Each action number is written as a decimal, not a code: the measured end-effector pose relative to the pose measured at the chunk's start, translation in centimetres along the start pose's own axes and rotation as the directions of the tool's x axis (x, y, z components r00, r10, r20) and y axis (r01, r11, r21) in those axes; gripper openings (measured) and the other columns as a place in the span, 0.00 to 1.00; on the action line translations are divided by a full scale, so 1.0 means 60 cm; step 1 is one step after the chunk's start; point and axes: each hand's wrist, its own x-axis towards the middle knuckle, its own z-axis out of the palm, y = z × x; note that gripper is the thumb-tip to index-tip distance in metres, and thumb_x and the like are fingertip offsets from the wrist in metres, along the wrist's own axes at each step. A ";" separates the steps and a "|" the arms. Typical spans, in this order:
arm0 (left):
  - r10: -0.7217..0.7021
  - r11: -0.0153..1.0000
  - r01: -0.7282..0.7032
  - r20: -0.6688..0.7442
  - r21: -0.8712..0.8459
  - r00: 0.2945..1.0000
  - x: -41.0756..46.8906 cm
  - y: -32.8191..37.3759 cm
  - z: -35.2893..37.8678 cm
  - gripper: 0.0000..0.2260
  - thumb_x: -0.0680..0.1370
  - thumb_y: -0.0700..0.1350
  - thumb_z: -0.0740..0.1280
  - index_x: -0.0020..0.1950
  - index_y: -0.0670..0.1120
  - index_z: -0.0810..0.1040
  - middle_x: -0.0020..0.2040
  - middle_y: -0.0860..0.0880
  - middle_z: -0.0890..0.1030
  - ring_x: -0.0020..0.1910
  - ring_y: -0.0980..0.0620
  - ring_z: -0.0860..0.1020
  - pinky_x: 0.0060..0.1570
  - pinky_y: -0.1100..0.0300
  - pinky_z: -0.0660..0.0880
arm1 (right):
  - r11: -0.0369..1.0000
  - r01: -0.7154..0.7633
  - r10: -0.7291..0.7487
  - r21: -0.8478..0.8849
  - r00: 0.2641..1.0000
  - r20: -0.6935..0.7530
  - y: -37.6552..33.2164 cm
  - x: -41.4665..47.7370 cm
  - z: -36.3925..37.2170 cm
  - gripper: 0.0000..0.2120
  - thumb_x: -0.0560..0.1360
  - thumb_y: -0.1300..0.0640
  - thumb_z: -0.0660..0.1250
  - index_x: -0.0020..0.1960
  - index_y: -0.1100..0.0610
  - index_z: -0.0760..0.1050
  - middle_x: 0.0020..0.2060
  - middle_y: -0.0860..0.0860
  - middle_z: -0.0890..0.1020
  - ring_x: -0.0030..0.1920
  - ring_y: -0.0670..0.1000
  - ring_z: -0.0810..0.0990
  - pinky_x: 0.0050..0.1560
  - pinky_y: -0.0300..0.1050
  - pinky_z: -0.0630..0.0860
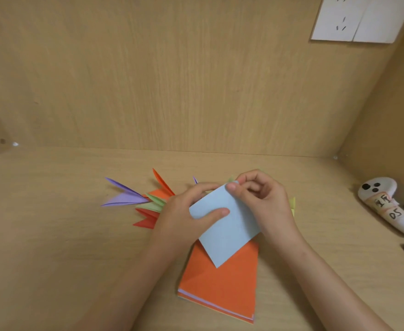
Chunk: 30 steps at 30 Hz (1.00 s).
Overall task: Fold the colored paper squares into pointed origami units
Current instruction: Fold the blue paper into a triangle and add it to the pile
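Blue paper (229, 225) folded, pinched by both hands.

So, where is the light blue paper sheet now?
Head view, centre: light blue paper sheet held by left hand and right hand, over the orange-topped paper stack.

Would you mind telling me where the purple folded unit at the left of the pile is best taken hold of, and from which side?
Probably at its two free wings, coming from the left. The purple unit spreads both tips leftward over bare desk, while its narrow right end runs into the green unit beside the left hand, so that end is crowded.
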 end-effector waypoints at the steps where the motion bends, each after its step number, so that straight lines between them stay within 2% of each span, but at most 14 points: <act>1: -0.023 1.000 0.023 0.003 -0.014 1.000 0.001 0.000 0.002 0.16 0.66 0.51 0.77 0.47 0.68 0.78 0.45 0.67 0.81 0.44 0.65 0.79 0.43 0.69 0.74 | 1.000 0.003 -0.003 0.004 1.000 -0.003 0.001 0.000 0.000 0.06 0.71 0.63 0.72 0.40 0.59 0.75 0.30 0.53 0.78 0.33 0.45 0.74 0.33 0.31 0.69; 4: -0.115 0.986 0.115 0.009 -0.117 0.993 0.003 0.001 0.004 0.15 0.68 0.41 0.77 0.45 0.59 0.80 0.39 0.63 0.82 0.39 0.63 0.79 0.39 0.69 0.73 | 1.000 0.016 -0.016 -0.003 0.999 -0.028 0.004 0.001 0.001 0.05 0.71 0.62 0.72 0.40 0.57 0.76 0.30 0.50 0.79 0.33 0.44 0.74 0.34 0.31 0.69; 6: -0.160 0.973 0.155 -0.014 -0.169 0.987 0.005 0.003 0.002 0.12 0.68 0.39 0.76 0.44 0.55 0.81 0.38 0.60 0.83 0.37 0.62 0.79 0.38 0.69 0.73 | 0.999 0.038 -0.038 -0.005 0.999 -0.038 0.005 0.002 -0.001 0.03 0.73 0.58 0.70 0.43 0.58 0.78 0.35 0.50 0.82 0.36 0.43 0.77 0.38 0.31 0.71; 7: -0.178 0.967 0.167 -0.038 -0.194 0.983 0.006 0.003 -0.001 0.10 0.68 0.39 0.76 0.43 0.53 0.81 0.38 0.59 0.83 0.37 0.62 0.79 0.37 0.70 0.72 | 0.998 0.067 -0.067 -0.018 0.997 -0.032 0.006 0.002 -0.002 0.07 0.74 0.55 0.68 0.45 0.58 0.79 0.39 0.50 0.83 0.39 0.42 0.79 0.42 0.31 0.72; 9: -0.212 0.951 0.186 -0.085 -0.245 0.974 0.007 0.003 -0.006 0.08 0.69 0.38 0.75 0.43 0.50 0.82 0.36 0.58 0.82 0.35 0.63 0.78 0.35 0.71 0.72 | 0.990 0.124 -0.123 -0.064 0.992 0.023 0.004 0.003 -0.007 0.13 0.77 0.50 0.64 0.50 0.59 0.80 0.47 0.49 0.84 0.45 0.42 0.79 0.47 0.31 0.72; 12: -0.251 0.941 0.208 -0.140 -0.265 0.958 0.008 0.004 -0.013 0.05 0.71 0.39 0.74 0.42 0.49 0.81 0.34 0.58 0.81 0.32 0.64 0.76 0.31 0.71 0.70 | 0.975 0.176 -0.154 -0.136 0.975 0.162 -0.002 0.002 -0.016 0.15 0.78 0.48 0.60 0.54 0.55 0.81 0.54 0.44 0.82 0.55 0.40 0.78 0.55 0.30 0.69; 14: -0.269 0.934 0.220 -0.147 -0.283 0.952 0.008 0.005 -0.015 0.04 0.72 0.41 0.73 0.43 0.50 0.81 0.33 0.59 0.81 0.32 0.65 0.77 0.28 0.71 0.70 | 0.950 0.230 -0.158 -0.212 0.938 0.309 -0.004 0.000 -0.020 0.15 0.73 0.45 0.65 0.57 0.49 0.80 0.64 0.40 0.75 0.66 0.39 0.70 0.63 0.30 0.65; 15: -0.274 0.931 0.224 -0.145 -0.289 0.951 0.007 0.006 -0.017 0.04 0.73 0.41 0.72 0.44 0.50 0.81 0.33 0.60 0.81 0.32 0.66 0.77 0.27 0.71 0.71 | 0.918 0.278 -0.155 -0.283 0.909 0.388 -0.003 -0.002 -0.020 0.19 0.69 0.43 0.68 0.59 0.45 0.78 0.68 0.38 0.69 0.69 0.40 0.65 0.66 0.31 0.62; 18: -0.290 0.925 0.235 -0.154 -0.300 0.945 0.008 0.006 -0.021 0.03 0.75 0.43 0.70 0.43 0.51 0.81 0.32 0.60 0.80 0.33 0.64 0.77 0.30 0.68 0.72 | 0.775 0.432 -0.142 -0.461 0.830 0.540 0.005 -0.005 -0.017 0.35 0.60 0.42 0.78 0.65 0.37 0.71 0.75 0.37 0.51 0.74 0.42 0.52 0.72 0.38 0.55; 20: -0.325 0.914 0.261 -0.174 -0.312 0.930 0.008 0.005 -0.023 0.04 0.76 0.44 0.69 0.42 0.51 0.81 0.32 0.60 0.80 0.33 0.63 0.77 0.34 0.61 0.74 | 0.702 0.486 -0.126 -0.520 0.804 0.581 0.009 -0.004 -0.015 0.39 0.59 0.44 0.80 0.67 0.36 0.68 0.75 0.38 0.44 0.75 0.43 0.46 0.72 0.38 0.51; 22: -0.337 0.906 0.267 -0.181 -0.329 0.924 0.009 0.006 -0.025 0.05 0.77 0.45 0.67 0.42 0.51 0.81 0.32 0.59 0.81 0.33 0.63 0.77 0.34 0.57 0.74 | 0.656 0.518 -0.134 -0.549 0.796 0.590 0.014 0.000 -0.017 0.38 0.62 0.46 0.80 0.68 0.35 0.68 0.75 0.38 0.42 0.75 0.43 0.45 0.71 0.36 0.50; 24: -0.340 0.895 0.257 -0.183 -0.365 0.923 0.010 0.007 -0.025 0.07 0.78 0.44 0.66 0.42 0.50 0.81 0.31 0.58 0.81 0.32 0.63 0.77 0.33 0.60 0.74 | 0.639 0.536 -0.174 -0.552 0.799 0.575 0.019 0.006 -0.019 0.33 0.65 0.48 0.78 0.66 0.34 0.70 0.75 0.38 0.43 0.74 0.44 0.47 0.70 0.36 0.51; 27: -0.321 0.885 0.234 -0.164 -0.402 0.933 0.011 0.009 -0.024 0.09 0.79 0.43 0.64 0.42 0.47 0.82 0.33 0.57 0.82 0.32 0.62 0.77 0.32 0.70 0.72 | 0.644 0.563 -0.260 -0.518 0.798 0.544 0.025 0.007 -0.016 0.22 0.69 0.49 0.75 0.61 0.38 0.77 0.76 0.41 0.50 0.74 0.46 0.51 0.71 0.35 0.53; 30: -0.319 0.877 0.236 -0.139 -0.418 0.937 0.012 0.005 -0.023 0.10 0.79 0.43 0.63 0.43 0.45 0.82 0.35 0.56 0.82 0.34 0.61 0.78 0.33 0.71 0.71 | 0.694 0.548 -0.300 -0.467 0.810 0.504 0.026 0.004 -0.014 0.16 0.69 0.49 0.73 0.57 0.41 0.80 0.75 0.42 0.57 0.73 0.49 0.57 0.70 0.41 0.58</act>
